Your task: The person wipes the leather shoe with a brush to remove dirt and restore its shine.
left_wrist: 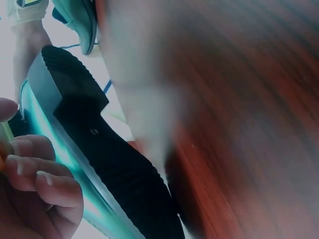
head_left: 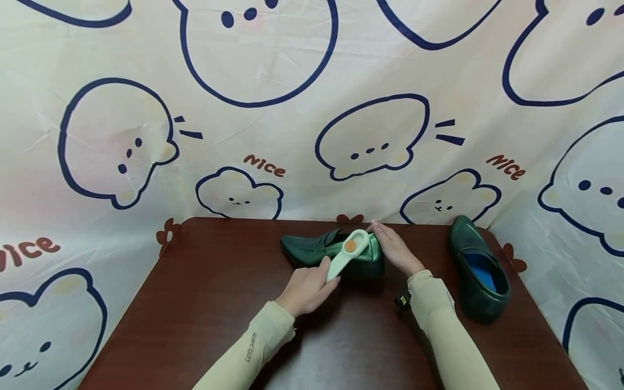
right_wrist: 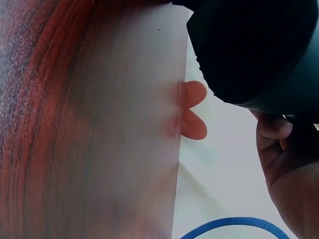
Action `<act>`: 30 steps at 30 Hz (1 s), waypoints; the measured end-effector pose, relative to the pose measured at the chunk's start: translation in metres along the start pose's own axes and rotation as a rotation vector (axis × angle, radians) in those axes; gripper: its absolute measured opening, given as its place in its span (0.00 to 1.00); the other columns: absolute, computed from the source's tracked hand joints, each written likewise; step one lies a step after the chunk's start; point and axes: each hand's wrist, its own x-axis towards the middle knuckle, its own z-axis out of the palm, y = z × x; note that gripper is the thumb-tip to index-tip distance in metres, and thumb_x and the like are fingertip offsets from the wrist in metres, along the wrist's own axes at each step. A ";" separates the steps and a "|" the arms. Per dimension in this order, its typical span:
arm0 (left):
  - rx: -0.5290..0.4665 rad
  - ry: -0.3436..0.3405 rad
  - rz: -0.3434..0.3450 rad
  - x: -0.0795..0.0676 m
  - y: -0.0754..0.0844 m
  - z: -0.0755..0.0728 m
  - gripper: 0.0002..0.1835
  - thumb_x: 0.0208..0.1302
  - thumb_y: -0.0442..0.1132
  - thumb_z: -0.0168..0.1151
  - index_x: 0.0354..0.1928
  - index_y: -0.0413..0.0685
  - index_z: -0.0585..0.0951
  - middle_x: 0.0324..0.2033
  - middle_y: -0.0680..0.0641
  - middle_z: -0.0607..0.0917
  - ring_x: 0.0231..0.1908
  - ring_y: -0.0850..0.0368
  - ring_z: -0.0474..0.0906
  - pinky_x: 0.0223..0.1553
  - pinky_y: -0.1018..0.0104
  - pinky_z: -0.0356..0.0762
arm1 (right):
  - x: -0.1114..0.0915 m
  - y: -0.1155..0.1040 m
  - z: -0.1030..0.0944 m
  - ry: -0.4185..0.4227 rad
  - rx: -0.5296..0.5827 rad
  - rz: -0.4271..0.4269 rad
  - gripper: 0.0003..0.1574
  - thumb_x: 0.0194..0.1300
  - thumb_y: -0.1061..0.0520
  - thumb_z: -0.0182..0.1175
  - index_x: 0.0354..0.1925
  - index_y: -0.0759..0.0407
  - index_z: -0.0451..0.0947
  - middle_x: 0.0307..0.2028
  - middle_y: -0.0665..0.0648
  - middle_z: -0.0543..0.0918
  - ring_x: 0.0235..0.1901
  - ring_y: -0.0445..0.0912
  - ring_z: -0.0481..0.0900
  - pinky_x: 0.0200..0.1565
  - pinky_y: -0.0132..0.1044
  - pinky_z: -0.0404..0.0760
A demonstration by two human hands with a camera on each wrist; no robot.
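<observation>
Glossy dark-green leather-look loafer (head_left: 304, 252), held above the brown wood-grain surface (head_left: 195, 303)
The left grip (head_left: 304, 287) was closed around a pale-green, orange-dotted tool (head_left: 344, 258) by the loafer's side; the right grip (head_left: 397, 252) clamped its heel end. Work here seemed under way; the matching dark-green loafer (head_left: 467, 245) rested apart to the right, whether done or waiting impossible to tell.
</observation>
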 end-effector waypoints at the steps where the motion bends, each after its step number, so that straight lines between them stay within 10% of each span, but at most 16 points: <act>1: -0.001 0.007 -0.010 -0.002 -0.002 0.000 0.15 0.70 0.55 0.47 0.38 0.52 0.65 0.15 0.56 0.67 0.14 0.63 0.64 0.17 0.69 0.61 | 0.000 0.000 0.000 -0.004 -0.001 0.009 0.34 0.76 0.36 0.31 0.48 0.56 0.75 0.48 0.58 0.76 0.48 0.51 0.72 0.54 0.48 0.67; 16: -0.008 0.003 -0.116 -0.041 -0.031 -0.008 0.14 0.69 0.55 0.50 0.38 0.53 0.64 0.14 0.57 0.66 0.15 0.63 0.63 0.19 0.67 0.62 | -0.016 -0.036 -0.001 -0.009 -0.006 0.011 0.30 0.78 0.42 0.32 0.47 0.60 0.74 0.45 0.61 0.76 0.46 0.53 0.72 0.51 0.48 0.69; 30: 0.017 0.036 0.018 -0.023 -0.002 -0.016 0.15 0.69 0.55 0.50 0.41 0.52 0.65 0.17 0.57 0.67 0.16 0.64 0.65 0.19 0.68 0.62 | -0.005 -0.014 0.002 -0.008 -0.002 -0.011 0.30 0.78 0.42 0.32 0.45 0.59 0.75 0.44 0.60 0.77 0.45 0.52 0.72 0.52 0.48 0.68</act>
